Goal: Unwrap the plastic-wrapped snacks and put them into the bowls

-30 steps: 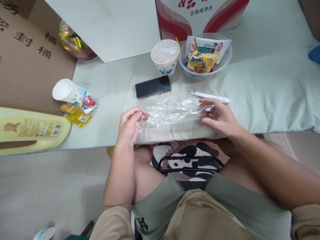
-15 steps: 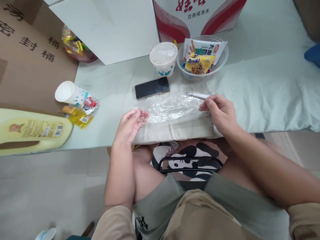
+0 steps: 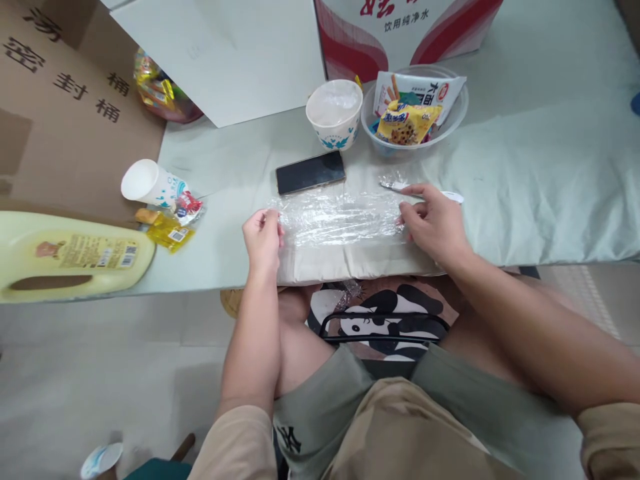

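A crinkled sheet of clear plastic film (image 3: 340, 219) stretches between my two hands over the cloth-covered surface. My left hand (image 3: 263, 239) is closed, pinching the film's left end between thumb and fingers. At the right end is my right hand (image 3: 434, 223), closed around a slim white-handled tool with a thin metal tip (image 3: 395, 186). The tip points left, and the white rear end shows beyond the knuckles. The right thumb and fingers also meet the film's edge, though whether they grip it is hard to tell. Just behind the film lies a black phone (image 3: 310, 173).
Behind the phone stand a paper cup (image 3: 334, 130) and a clear bowl (image 3: 367, 133) of snack packets. To the left are a tipped paper cup (image 3: 150, 185), wrappers (image 3: 170, 233), a yellow jug (image 3: 100, 257) and a cardboard box (image 3: 75, 133). A red-and-white carton (image 3: 400, 40) stands at the back.
My left fingers have closed into a pinch on the film, which looks more stretched. My right hand has turned, and the tool's rear end now shows. The view has shifted slightly.
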The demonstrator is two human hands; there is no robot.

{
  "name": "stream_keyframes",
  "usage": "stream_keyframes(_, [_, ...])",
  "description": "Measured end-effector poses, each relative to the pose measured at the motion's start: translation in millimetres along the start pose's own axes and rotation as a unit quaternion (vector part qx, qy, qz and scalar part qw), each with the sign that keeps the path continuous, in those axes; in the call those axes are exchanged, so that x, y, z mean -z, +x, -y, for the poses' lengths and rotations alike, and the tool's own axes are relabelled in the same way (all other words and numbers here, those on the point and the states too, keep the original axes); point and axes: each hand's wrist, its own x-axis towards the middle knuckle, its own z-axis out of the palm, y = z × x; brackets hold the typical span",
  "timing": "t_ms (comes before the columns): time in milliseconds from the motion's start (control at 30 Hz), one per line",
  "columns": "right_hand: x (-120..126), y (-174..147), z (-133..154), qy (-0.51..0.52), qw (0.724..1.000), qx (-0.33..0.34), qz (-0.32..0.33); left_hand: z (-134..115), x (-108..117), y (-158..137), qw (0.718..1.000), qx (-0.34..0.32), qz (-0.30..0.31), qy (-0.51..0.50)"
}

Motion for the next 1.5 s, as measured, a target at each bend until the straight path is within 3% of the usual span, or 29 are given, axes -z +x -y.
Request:
stream_keyframes(100, [3.0, -4.5, -4.8, -0.089, 0.996, 0.023, 0.001, 7.8, -4.3, 8.0, 0.994, -0.045, 0.010, 0.104])
stream_keyframes(200, [3.9, -5.9, -9.8, -0.176, 0.983, 0.052, -0.005, 11.2, -7.7, 13.5, 0.968, -0.124, 0.008, 0.217])
stream_keyframes(300, [1.3, -3.8, -14.2, -0.236, 0.970, 0.064, -0.003, 8.8, -8.9, 13.9, 0.944, -0.157, -0.012, 0.290])
stream_keyframes(533, [-4.0, -3.1, -14.5, -0.305, 0.948, 0.083, 0.026, 6.8, -6.7, 15.2, 0.936, -0.149, -0.038, 0.315])
stream_keyframes(700, [-1.5, -8.7, -7.0, -0.349, 0.930, 0.105, 0.052, 18.1, -9.3, 27.6, 0.926, -0.205, -0.047, 0.314])
stream_keyframes(867, [3.1, -20.7, -14.9, -0.329, 0.922, 0.194, 0.063, 21.7, -14.0, 29.2, 0.933, -0.222, 0.019, 0.283])
stream_keyframes(1033, [36.1, -34.6, -26.5, -0.296, 0.913, 0.211, 0.185, 16.8, -16.6, 18.7, 0.955, -0.227, 0.123, 0.146])
stream_keyframes(1100, [52.3, -31.8, -23.0, -0.239, 0.925, 0.219, 0.199, 15.7, -18.4, 14.4, 0.957, -0.214, 0.167, 0.100])
stream_keyframes(1167, [58.8, -23.7, -15.3, -0.162, 0.949, 0.219, 0.158, 14.7, -22.6, 10.0, 0.951, -0.201, 0.225, 0.067])
stream_keyframes(1233, [51.6, -13.6, -6.7, -0.085, 0.963, 0.211, 0.141, 12.8, -29.2, 3.9, 0.934, -0.193, 0.297, 0.038])
stream_keyframes(1367, [14.9, -0.2, 5.2, 0.020, 0.950, 0.174, 0.257, 2.8, -43.2, -13.1, 0.896, -0.165, 0.413, -0.011])
stream_keyframes(1500, [-7.1, -1.4, 11.3, -0.002, 0.923, 0.137, 0.361, -7.9, -44.7, -18.1, 0.888, -0.154, 0.429, -0.054])
